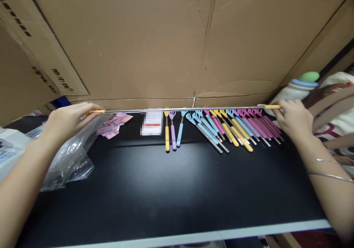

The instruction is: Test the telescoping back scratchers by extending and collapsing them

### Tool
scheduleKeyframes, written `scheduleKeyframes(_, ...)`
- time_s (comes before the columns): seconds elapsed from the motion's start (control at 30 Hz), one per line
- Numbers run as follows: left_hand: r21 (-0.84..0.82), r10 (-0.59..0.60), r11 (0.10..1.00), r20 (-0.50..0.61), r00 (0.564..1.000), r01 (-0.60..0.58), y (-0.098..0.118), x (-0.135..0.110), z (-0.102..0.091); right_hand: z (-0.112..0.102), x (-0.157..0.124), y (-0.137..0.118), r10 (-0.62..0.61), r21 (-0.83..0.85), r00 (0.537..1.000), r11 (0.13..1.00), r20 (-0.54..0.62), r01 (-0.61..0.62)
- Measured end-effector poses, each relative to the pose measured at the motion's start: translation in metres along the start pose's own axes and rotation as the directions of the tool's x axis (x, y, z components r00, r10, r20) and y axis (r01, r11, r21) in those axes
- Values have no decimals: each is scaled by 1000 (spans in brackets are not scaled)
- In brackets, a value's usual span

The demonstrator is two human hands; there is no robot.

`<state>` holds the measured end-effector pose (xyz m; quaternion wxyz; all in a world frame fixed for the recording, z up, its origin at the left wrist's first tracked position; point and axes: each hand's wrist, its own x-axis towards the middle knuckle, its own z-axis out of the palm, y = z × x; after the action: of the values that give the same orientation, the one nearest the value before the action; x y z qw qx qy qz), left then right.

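- Stretched level across the upper middle of the frame, just above the table and before the cardboard wall: the extended back scratcher.
- Pinched shut on its yellow tip by the left hand, centre left; closed over its yellow handle by the right hand, centre right, though hard to tell from behind the knuckles how fully wrapped.
- Likely to bow or kink so thin a rod if pushed off its line.
- Could slip from the small left-end grip and drop onto the row of collapsed back scratchers right below, scattering them.
- May snag the plastic bag or sweep the pink slips, centre left.
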<state>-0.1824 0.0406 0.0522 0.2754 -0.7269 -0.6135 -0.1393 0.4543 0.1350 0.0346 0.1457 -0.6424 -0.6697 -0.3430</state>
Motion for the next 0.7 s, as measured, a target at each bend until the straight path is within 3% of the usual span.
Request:
scheduleKeyframes(0.17,-314,-161,930,117,980,190,1,1,-2,3,1,-2,78,104,992,991,104,-88)
scheduleKeyframes(0.33,-606,-296,704,223,929,370,5,4,-8,1,1,-5,125,116,987,984,102,-137)
scheduleKeyframes(0.47,-677,-363,595,254,896,433,1,6,-2,-3,1,-9,184,117,979,974,90,-193)
scheduleKeyframes(0.7,-657,-468,540,284,837,525,1,6,1,-17,2,-23,188,161,976,966,114,-204)
